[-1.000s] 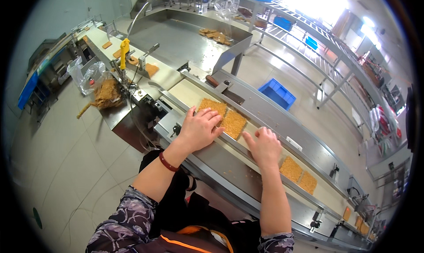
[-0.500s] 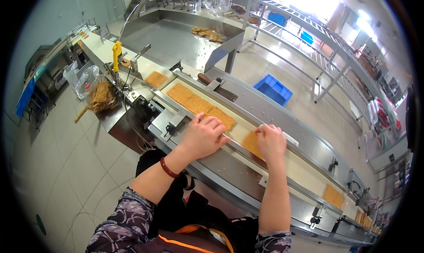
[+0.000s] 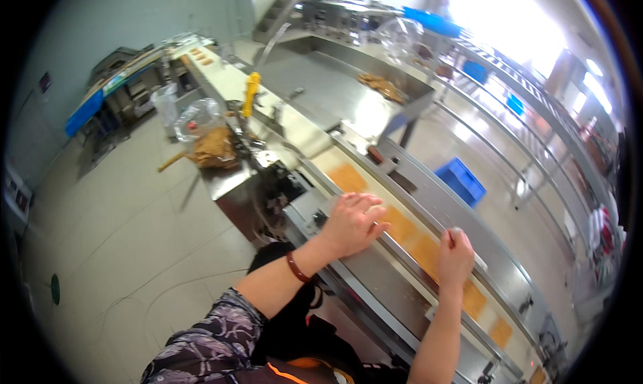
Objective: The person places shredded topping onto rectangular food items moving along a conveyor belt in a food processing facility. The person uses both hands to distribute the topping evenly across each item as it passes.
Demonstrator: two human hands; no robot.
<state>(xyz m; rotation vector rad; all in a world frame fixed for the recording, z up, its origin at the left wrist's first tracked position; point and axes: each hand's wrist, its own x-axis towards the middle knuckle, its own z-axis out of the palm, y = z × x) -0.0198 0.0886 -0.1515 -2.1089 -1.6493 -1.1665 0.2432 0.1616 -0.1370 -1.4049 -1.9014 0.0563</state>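
Flat golden-brown slabs lie in a line on a pale conveyor belt (image 3: 327, 161) between metal rails. My left hand (image 3: 353, 224) is over the near rail, fingers apart and holding nothing, close to one slab (image 3: 400, 224). Farther down the belt, my right hand (image 3: 457, 258) is closed with its fingers curled together. Something small and whitish shows at its fingertips, too blurred to name. Another slab (image 3: 424, 251) lies just left of this hand, partly covered by it. A lone slab (image 3: 347, 177) is upstream, and two more, including one slab (image 3: 474, 299), lie downstream.
Beyond the belt stands a metal tray table (image 3: 295, 69) with brown pieces (image 3: 382, 87). A blue crate (image 3: 461, 181) sits on the floor at right. Left of the belt are a yellow-handled tool (image 3: 251, 94) and a brown heap (image 3: 214, 148) with clear plastic.
The whole scene has shifted right in the picture as the view turned. Slabs have travelled down the belt past my hands. My right hand's fingers look more tightly curled.
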